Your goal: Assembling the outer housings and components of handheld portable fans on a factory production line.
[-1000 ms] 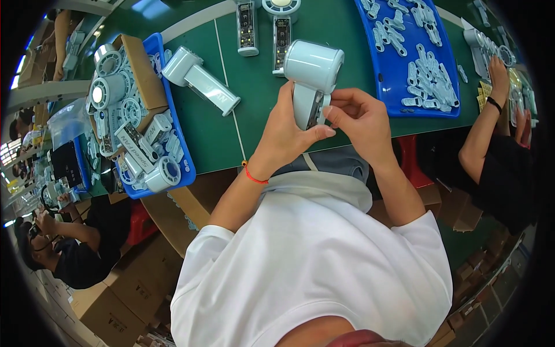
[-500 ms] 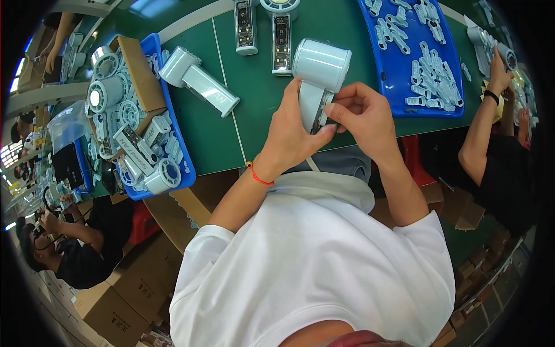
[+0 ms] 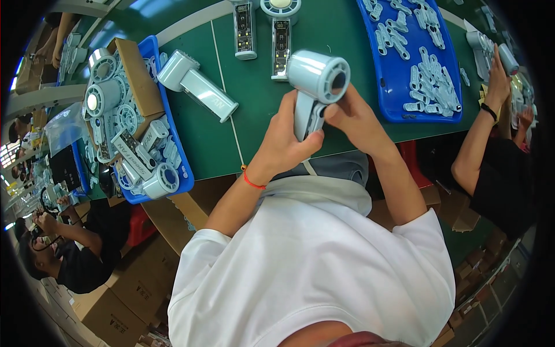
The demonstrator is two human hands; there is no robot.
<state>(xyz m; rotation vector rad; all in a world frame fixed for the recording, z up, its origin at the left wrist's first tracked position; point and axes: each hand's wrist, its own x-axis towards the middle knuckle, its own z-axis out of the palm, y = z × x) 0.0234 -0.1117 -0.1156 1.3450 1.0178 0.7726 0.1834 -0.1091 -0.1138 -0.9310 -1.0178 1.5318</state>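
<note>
Holding the pale handheld fan body [image 3: 315,87] up over the green table [image 3: 260,115], I have turned it since a second ago: its round head now faces right, barrel mouth toward me, and it sits higher and further from my chest. My left hand [image 3: 286,144] is closed around the handle from the left, while my right hand [image 3: 352,118] curls at the handle's upper side, fingertips [image 3: 330,111] pinched against it just under the head. That suggests I'm working on the handle joint now. The blue tray of small parts [image 3: 399,110] lies just to the right, two open handle halves [image 3: 263,32] beyond, a finished fan [image 3: 196,84] to the left; bare green lies beneath my hands.
</note>
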